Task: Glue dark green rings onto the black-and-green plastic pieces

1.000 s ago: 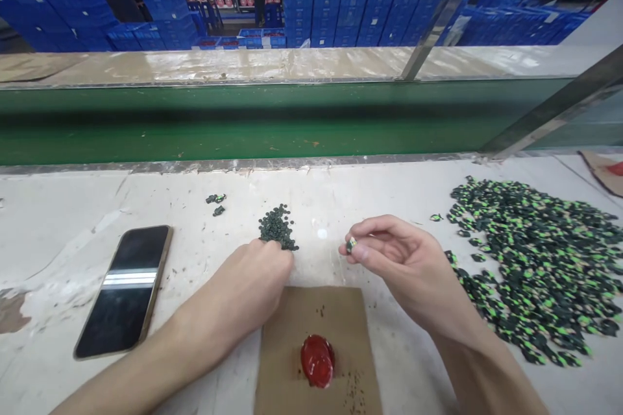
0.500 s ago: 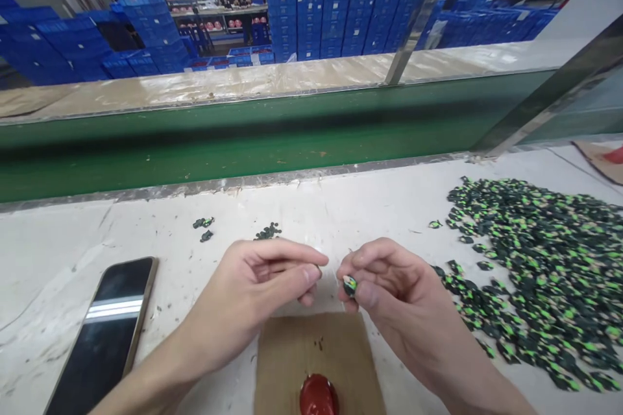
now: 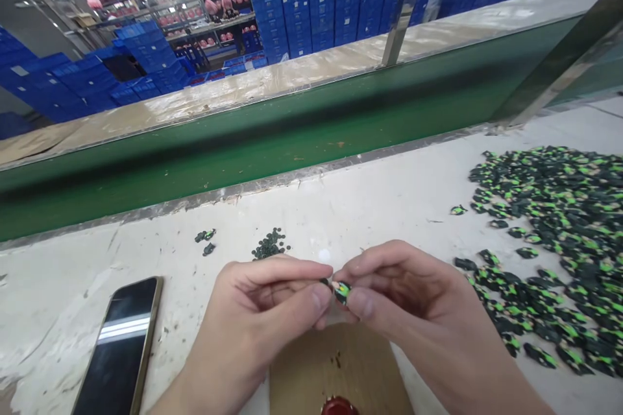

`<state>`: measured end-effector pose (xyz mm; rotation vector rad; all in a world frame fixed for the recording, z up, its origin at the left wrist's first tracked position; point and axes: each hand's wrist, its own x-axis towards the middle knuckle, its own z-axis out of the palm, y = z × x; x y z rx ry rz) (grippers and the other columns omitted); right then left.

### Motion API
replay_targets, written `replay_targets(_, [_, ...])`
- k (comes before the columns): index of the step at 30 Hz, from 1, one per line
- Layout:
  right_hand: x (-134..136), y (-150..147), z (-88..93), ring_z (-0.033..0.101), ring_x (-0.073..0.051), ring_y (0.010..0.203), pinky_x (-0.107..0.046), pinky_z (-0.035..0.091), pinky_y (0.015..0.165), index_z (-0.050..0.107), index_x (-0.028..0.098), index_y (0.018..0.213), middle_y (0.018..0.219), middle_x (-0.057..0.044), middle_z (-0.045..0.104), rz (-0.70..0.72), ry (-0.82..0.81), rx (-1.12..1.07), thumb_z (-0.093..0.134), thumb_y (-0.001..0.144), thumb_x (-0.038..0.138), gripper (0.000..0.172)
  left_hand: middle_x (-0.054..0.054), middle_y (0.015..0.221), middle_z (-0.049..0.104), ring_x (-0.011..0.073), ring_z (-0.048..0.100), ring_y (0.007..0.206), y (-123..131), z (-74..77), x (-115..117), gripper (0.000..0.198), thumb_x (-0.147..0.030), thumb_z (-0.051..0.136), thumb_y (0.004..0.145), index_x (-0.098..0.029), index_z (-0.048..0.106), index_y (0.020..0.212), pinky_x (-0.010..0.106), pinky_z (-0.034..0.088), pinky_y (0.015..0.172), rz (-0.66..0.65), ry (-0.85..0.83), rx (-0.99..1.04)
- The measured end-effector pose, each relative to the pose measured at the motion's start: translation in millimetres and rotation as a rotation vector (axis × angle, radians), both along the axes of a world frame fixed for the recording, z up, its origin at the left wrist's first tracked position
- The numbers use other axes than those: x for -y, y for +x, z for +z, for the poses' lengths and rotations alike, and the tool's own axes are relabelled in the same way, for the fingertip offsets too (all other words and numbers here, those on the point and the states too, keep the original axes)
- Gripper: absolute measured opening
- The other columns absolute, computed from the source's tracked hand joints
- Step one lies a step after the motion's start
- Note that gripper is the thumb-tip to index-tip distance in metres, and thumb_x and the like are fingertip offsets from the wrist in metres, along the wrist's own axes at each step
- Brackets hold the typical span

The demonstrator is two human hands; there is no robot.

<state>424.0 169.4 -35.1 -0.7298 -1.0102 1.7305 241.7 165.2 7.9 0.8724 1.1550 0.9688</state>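
Between the thumb and fingers of my right hand (image 3: 413, 305) is a small black-and-green painted piece (image 3: 342, 292), with a pale end turned left. My left hand (image 3: 267, 311) is closed in a pinch on a tiny dark disc (image 3: 324, 281), mostly covered by the fingertips. Both hands meet above a piece of cardboard (image 3: 350, 366), the disc up against the pale end; whether they are joined I cannot tell. A glossy dark red object (image 3: 339, 406) on the cardboard is cut off by the lower edge. Behind my left hand lies a small heap of dark discs (image 3: 269, 245).
A large pile of black-and-green pieces (image 3: 559, 240) spreads over the right of the white table (image 3: 370, 198). A smartphone (image 3: 119, 343) lies at left, with a few loose pieces (image 3: 207, 240) beyond it. A green conveyor belt (image 3: 272, 142) runs behind the table's far edge.
My hands have come together, so the painted piece now meets the disc at my left fingertips. The view has tilted, and more of the disc heap shows.
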Motion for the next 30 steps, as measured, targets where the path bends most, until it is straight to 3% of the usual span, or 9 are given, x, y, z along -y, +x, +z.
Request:
replay_targets(5, [0, 0, 3.6, 0.081, -0.012, 0.081, -0.016, 0.065, 0.079, 0.077, 0.03, 0.095, 0.089, 0.003, 0.082, 0.017, -0.027, -0.001, 0.086, 0.084, 0.013, 0.022, -0.003, 0.066, 0.074, 0.0058, 0.066, 0.06, 8, 6.1, 5, 0.02, -0.015, 0.087, 0.073, -0.03, 0.088, 0.086, 0.008, 0.055, 0.06, 0.074, -0.019, -0.084])
replay_targets(11, [1, -1, 1.7, 0.081, -0.016, 0.083, -0.021, 0.068, 0.078, 0.076, 0.027, 0.095, 0.089, -0.001, 0.082, -0.027, 0.002, 0.063, 0.082, 0.089, 0.021, 0.01, -0.003, 0.067, 0.074, 0.0074, 0.067, 0.061, 12, 11.6, 9, 0.013, -0.018, 0.084, 0.075, -0.029, 0.088, 0.082, 0.01, 0.056, 0.061, 0.12, -0.005, -0.129])
replay_targets(20, [1, 0, 5.5, 0.08, -0.009, 0.081, -0.012, 0.064, 0.076, 0.078, 0.031, 0.095, 0.089, 0.004, 0.081, -0.091, 0.064, 0.062, 0.08, 0.09, 0.016, 0.016, -0.001, 0.081, 0.078, 0.0099, 0.073, 0.069, 1, 7.1, 3, 0.023, -0.018, 0.076, 0.089, -0.036, 0.088, 0.095, 0.011, 0.061, 0.065, -0.042, 0.242, -0.218])
replay_targets(25, [0, -2, 4.4, 0.079, -0.009, 0.078, -0.013, 0.065, 0.076, 0.078, 0.032, 0.095, 0.089, 0.003, 0.081, -0.087, 0.075, 0.077, 0.082, 0.089, 0.018, 0.015, -0.003, 0.081, 0.077, 0.0071, 0.073, 0.069, -3, 4.5, 1, 0.027, -0.015, 0.076, 0.089, -0.038, 0.087, 0.098, 0.005, 0.058, 0.064, -0.071, 0.277, -0.225])
replay_targets(30, [0, -2, 5.5, 0.08, -0.01, 0.081, -0.013, 0.064, 0.079, 0.079, 0.032, 0.096, 0.09, 0.004, 0.081, -0.06, 0.037, 0.033, 0.084, 0.085, 0.011, 0.024, -0.002, 0.082, 0.078, 0.0066, 0.072, 0.069, -2, 2.7, 2, 0.024, -0.016, 0.078, 0.09, -0.037, 0.088, 0.098, 0.004, 0.058, 0.065, -0.069, 0.233, -0.163])
